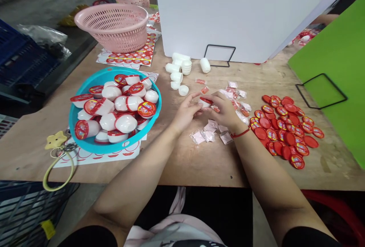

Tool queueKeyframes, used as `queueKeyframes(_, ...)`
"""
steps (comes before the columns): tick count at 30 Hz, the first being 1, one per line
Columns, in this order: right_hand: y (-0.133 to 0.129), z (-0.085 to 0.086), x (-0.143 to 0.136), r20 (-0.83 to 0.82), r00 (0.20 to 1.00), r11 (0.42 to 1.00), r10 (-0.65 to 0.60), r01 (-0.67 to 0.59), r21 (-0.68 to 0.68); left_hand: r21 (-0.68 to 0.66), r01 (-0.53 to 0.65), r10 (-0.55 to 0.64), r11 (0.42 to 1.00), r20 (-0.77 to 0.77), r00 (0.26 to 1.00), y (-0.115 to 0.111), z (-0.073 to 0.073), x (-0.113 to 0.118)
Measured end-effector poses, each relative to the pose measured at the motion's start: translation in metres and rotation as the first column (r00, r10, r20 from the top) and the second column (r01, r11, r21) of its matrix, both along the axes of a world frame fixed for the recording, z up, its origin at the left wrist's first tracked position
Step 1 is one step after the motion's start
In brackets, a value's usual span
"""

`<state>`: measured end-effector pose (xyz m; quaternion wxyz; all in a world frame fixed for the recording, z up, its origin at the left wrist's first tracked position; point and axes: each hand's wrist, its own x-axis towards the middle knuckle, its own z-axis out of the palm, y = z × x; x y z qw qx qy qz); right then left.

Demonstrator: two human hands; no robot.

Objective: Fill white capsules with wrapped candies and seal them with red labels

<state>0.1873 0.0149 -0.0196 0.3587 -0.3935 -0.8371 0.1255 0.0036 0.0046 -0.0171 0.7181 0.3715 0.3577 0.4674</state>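
Note:
Both hands meet over the middle of the table around one small white cup with a red lid [205, 101]. My left hand [186, 113] has its fingers wrapped round the cup's left side. My right hand [224, 110] grips the lid and the cup's right side; a red bracelet is on that wrist. Small clear packets [209, 134] lie just below the hands, and more packets [235, 94] lie to the right. Above the hands are white cups [176, 76], some stacked. A pile of red lids [285, 125] spreads out on the right.
A blue basin [157, 115] full of lidded white cups stands at left on printed sheets. Behind it is a pink basket [122, 37]. A yellow ring keychain [59, 188] lies at the front left edge. White [216, 11] and green [333, 64] panels stand behind and right.

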Motion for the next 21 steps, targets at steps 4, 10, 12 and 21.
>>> queueKeyframes(4,0.001,0.002,0.001,0.005,1.0,1.0,-0.01,0.01,0.005,0.011,0.019,-0.019,1.0,0.066,0.998,0.0,-0.003,-0.003)
queueKeyframes(10,-0.003,0.007,-0.005,0.044,0.999,1.0,-0.019,0.018,0.008,0.008,-0.05,0.048,0.999,0.128,0.991,-0.001,-0.005,-0.001)
queueKeyframes(12,-0.004,0.007,-0.006,0.041,0.998,0.999,-0.042,0.041,0.023,0.037,-0.046,0.042,0.998,0.1,0.994,0.001,-0.007,0.0)
queueKeyframes(21,-0.006,0.007,-0.006,-0.15,0.985,0.985,-0.089,0.064,-0.163,0.14,0.093,-0.089,0.986,-0.034,0.995,0.011,-0.001,-0.016)
